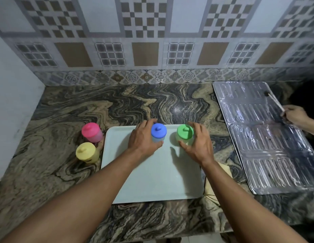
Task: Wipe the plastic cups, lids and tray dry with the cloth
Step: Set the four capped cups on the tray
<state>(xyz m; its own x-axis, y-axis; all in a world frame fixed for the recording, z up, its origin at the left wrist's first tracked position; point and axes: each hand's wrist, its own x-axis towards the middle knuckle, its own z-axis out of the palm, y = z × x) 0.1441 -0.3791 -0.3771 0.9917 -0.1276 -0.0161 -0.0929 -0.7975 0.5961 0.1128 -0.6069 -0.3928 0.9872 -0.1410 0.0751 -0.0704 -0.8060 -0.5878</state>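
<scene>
A pale blue tray (152, 181) lies on the marble counter in front of me. Two lidded plastic cups stand at its far edge. My left hand (143, 139) wraps around the blue-lidded cup (158, 131). My right hand (196, 142) wraps around the green-lidded cup (185, 132). Left of the tray, on the counter, stand a pink-lidded cup (91, 132) and a yellow-lidded cup (87, 152). A yellowish cloth (212, 188) lies by the tray's right edge, partly hidden under my right forearm.
A ribbed metal sheet (268, 142) covers the counter's right side. Another person's hand (294, 116) holds a thin stick (275, 102) over it. A tiled wall runs along the back, and a white wall (12, 106) closes the left side.
</scene>
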